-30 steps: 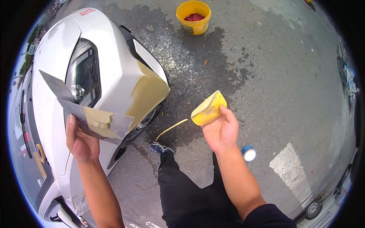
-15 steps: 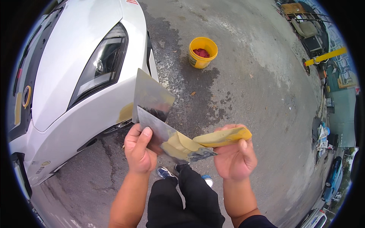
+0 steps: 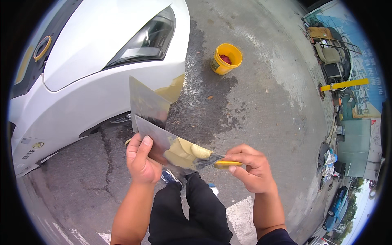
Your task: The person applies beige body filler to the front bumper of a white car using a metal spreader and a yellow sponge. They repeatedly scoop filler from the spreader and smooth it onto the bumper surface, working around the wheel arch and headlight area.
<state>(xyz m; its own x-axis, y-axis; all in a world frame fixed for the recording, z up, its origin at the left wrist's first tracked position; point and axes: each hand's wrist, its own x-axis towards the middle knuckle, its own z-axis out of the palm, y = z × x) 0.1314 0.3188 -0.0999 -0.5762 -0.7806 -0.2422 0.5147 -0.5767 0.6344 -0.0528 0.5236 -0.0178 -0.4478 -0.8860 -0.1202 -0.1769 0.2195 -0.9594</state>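
My left hand (image 3: 143,161) grips an angled grey metal putty board (image 3: 157,136) by its near left edge, thumb on top. Yellowish putty (image 3: 177,153) is smeared over the lower right of its face, with a thick lump near the edge and darker grey smears at the tip. Pinched between thumb and fingers, a yellow putty spreader (image 3: 226,164) is in my right hand (image 3: 254,167), close to the board's right tip. Whether the spreader touches the board I cannot tell. Beyond the board, a patch of dried-looking putty (image 3: 174,87) covers the corner of the white car's bumper (image 3: 94,98).
A yellow bucket (image 3: 222,67) with a dark red cloth (image 3: 226,59) inside stands on the stained concrete. A roll of tape (image 3: 42,48) rests near the windscreen. Beside my shoe is a small can (image 3: 214,189). Clutter and a yellow post (image 3: 345,85) line the right side.
My right hand has turned over, from palm up with the spreader lying across it to a pinch grip lower down. The lump of putty on the board now looks thicker. My view has shifted.
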